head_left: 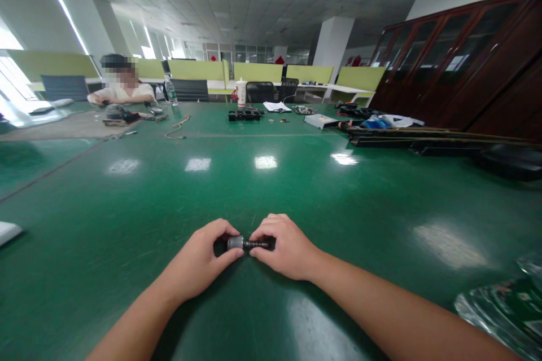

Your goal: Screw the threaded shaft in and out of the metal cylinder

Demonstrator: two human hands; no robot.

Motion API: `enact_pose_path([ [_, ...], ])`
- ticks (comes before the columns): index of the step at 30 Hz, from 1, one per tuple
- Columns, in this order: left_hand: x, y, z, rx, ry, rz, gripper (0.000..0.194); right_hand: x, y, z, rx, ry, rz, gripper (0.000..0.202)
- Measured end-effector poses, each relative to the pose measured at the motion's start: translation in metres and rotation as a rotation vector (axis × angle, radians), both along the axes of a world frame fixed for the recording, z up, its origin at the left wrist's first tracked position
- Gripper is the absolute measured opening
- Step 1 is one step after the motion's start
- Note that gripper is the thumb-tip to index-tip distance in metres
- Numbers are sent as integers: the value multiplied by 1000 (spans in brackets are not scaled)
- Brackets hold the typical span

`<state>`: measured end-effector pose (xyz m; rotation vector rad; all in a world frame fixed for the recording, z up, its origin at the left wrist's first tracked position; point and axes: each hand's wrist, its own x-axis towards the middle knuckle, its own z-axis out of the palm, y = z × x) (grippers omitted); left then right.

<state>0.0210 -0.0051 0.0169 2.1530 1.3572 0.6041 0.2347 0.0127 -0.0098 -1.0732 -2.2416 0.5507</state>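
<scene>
Grey metal is showing between your hands: the small metal part (244, 243) is lying crosswise, its cylinder (235, 243) on the left and its thin, dark shaft (259, 244) pointing right. Your left hand (201, 262) is holding the cylinder, thumb on the near side and finger on the far side, that grip closing at the part's left end. Your right hand (290, 248) is forming a narrow grip, thumb and fingertips flanking the shaft near the cylinder; firm contact there is not showing clearly. Whether the part is touching the green table (254, 192), I cannot tell.
</scene>
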Motion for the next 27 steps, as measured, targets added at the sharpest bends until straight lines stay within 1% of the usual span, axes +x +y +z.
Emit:
enact_pose_path([
  [10, 0, 0, -1, 5, -8, 20, 16, 0, 1, 1, -15, -16, -31, 8],
  [18, -4, 1, -4, 45, 43, 40, 18, 0, 0, 3, -30, -19, -59, 7],
  [27, -6, 3, -3, 67, 33, 27, 20, -1, 0, 3, -39, -19, -77, 6],
])
